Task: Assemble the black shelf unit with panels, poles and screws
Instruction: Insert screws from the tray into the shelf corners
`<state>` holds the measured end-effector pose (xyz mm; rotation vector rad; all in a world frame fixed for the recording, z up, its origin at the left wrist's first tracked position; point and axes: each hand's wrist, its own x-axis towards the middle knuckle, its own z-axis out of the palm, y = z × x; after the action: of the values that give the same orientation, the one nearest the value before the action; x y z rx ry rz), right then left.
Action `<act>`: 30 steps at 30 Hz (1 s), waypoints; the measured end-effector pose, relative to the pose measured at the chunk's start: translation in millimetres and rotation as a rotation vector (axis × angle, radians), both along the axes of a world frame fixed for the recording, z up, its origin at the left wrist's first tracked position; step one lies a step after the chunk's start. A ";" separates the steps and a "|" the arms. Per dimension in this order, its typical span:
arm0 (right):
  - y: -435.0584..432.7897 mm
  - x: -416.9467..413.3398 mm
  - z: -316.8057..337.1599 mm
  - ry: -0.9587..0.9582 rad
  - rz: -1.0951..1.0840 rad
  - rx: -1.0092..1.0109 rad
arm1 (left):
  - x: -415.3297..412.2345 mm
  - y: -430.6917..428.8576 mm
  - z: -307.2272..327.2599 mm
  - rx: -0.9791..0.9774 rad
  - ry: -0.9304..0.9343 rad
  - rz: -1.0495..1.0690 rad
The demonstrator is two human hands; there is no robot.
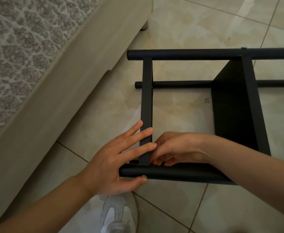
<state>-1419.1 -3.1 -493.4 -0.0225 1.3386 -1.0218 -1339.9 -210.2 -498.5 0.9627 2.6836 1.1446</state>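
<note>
Your shelf lies on its side on the tiled floor, just right of the bed, whose patterned cover fills the upper left. A bed leg stands on the tiles beyond the shelf's far corner. Your white shoe is at the bottom edge, below your hands.

Three poles show, all running left to right: the far pole, a thinner-looking lower pole close to the floor, and the near pole in front of you. A narrow panel crosses from the far pole to the near one; a second panel stands to its right, with a screw head showing at its far end. Your right forearm lies across the right part of the near pole and hides it.

Your left hand is spread wide: its fingers lie straight across the near end of the narrow panel, and the thumb presses the front of the near pole.

Your right hand has its fingers curled tight at the joint of panel and near pole. You cannot tell what, if anything, they pinch.
</note>
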 end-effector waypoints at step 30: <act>-1.6 -1.1 -1.3 0.031 0.008 -0.047 | 0.7 0.9 1.5 -0.012 -0.004 0.006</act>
<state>-1420.2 -4.6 -494.7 -0.0789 1.3412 -1.0501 -1339.2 -209.2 -496.9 0.9502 2.6887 1.1288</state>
